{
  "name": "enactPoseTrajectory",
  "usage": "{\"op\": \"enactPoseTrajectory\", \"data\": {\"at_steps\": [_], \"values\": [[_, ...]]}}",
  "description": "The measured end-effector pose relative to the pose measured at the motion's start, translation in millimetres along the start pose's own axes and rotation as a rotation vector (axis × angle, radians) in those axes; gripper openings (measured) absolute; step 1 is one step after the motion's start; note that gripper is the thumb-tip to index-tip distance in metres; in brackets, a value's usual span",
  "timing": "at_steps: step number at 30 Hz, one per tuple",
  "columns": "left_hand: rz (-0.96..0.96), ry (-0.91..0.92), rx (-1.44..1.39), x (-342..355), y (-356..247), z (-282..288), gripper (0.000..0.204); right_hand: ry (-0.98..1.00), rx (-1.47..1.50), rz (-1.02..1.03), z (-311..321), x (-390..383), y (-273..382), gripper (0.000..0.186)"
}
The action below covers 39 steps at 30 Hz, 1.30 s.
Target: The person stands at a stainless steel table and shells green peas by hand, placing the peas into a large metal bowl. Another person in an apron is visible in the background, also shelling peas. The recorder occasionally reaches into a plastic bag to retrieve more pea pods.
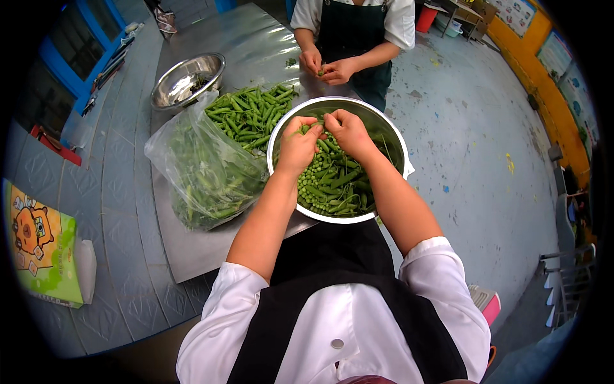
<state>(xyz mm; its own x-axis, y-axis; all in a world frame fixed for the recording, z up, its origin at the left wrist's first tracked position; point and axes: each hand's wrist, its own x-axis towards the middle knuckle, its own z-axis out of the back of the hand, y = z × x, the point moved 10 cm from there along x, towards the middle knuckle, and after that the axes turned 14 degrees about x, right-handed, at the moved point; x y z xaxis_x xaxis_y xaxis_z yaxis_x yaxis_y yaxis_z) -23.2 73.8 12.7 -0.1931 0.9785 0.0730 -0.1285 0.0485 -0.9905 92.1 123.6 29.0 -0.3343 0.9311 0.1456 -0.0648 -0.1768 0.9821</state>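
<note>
Over a large steel bowl [401, 142], my left hand [298, 147] and my right hand [351, 134] are close together, fingertips pinched on a green pea pod [305, 128] that the fingers partly cover. Loose green peas [312, 178] lie in the left part of the bowl, and pods [348, 182] lie in the middle and right. Just left of the bowl, a clear plastic bag [192, 163] full of pea pods rests on the steel table [182, 255]. A heap of pods [252, 115] spills from its mouth.
A smaller steel bowl [214, 66] with dark scraps stands at the far left of the table. Across from me, a co-worker in a dark apron [353, 38] holds something small and green. A green-and-yellow box [45, 249] lies at the far left.
</note>
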Motion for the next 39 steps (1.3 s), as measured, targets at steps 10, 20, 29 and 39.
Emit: {"op": "enactPoseTrajectory", "data": {"at_steps": [10,20,29,39], "values": [[-0.209,-0.063,0.28,3,-4,7,0.025,-0.06,-0.079,0.109,4,-2,4,0.027],[0.05,0.046,0.095,2,9,2,0.025,0.062,0.148,0.013,-1,7,-14,0.028],[0.086,-0.129,-0.229,6,16,22,0.019,0.179,0.165,0.064,-22,-4,-1,0.021],[0.115,0.001,-0.463,7,17,14,0.013,0.306,0.406,-0.206,-37,-13,-18,0.022]]}}
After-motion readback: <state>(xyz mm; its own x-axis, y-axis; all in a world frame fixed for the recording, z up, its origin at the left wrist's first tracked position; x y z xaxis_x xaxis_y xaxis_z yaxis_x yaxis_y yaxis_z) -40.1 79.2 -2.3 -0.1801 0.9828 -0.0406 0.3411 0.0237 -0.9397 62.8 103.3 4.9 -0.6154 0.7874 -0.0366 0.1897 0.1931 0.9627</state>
